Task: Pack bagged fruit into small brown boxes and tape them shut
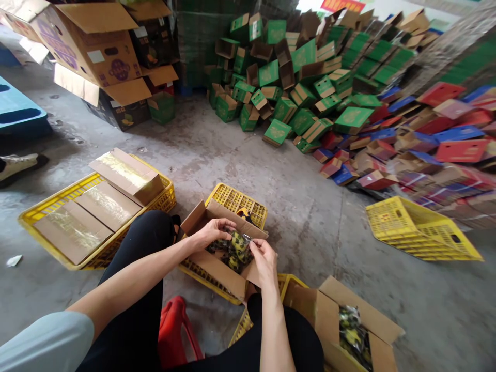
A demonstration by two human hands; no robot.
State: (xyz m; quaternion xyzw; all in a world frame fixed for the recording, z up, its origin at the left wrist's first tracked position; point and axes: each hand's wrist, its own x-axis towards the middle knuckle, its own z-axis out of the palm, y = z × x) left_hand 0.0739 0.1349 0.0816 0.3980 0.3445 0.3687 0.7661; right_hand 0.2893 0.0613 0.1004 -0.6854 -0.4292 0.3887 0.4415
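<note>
Down at six o'clock, both hands pinch a crinkly clear bag of yellow-and-black packets (233,249), left hand (211,233) and right hand (262,257) closed on its edges, over the open brown cardboard box (217,271) on a yellow plastic crate (238,200). The thin film might tear or slip, I'd guess, spilling packets. Toward one o'clock lies a heap of green cartons (294,77).

Both bare forearms are stretched forward and brought close together. The left hand (211,232) is curled palm-down, the right hand (264,258) bent with pinched fingers.
</note>
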